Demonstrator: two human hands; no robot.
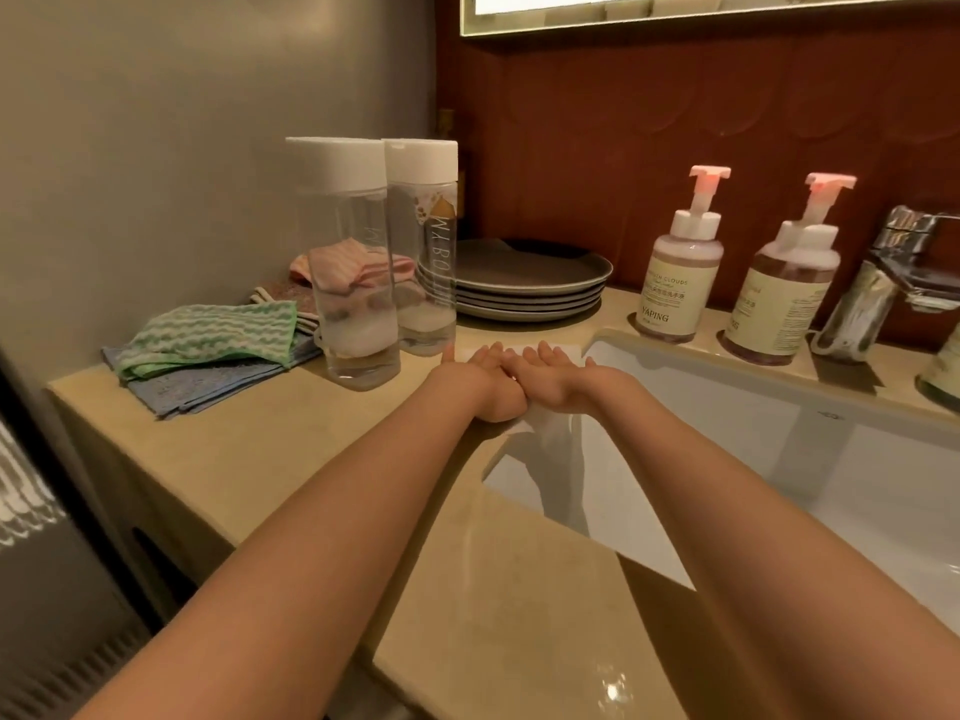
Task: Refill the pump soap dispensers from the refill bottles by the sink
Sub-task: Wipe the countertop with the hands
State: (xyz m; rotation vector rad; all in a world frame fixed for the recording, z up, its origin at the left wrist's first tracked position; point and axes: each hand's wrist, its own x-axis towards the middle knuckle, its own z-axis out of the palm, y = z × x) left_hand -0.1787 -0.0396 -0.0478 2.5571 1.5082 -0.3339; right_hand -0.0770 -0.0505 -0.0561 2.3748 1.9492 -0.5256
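Two clear refill bottles with white caps stand on the counter left of the sink: one nearer (353,262), one just behind it to the right (423,246). Two pump soap dispensers with pink pump heads stand on the sink's back rim, one on the left (680,267) and one on the right (787,283). My left hand (480,379) and my right hand (556,374) lie side by side, fingers straight, pressing flat on a white paper towel (540,423) at the sink's left corner. The towel's lower end hangs into the basin. Neither hand holds a bottle.
A stack of grey plates (530,283) sits behind the bottles. Folded cloths (208,345) lie at the counter's left by the wall. A chrome tap (883,288) stands at the right. The white sink basin (779,459) fills the right side.
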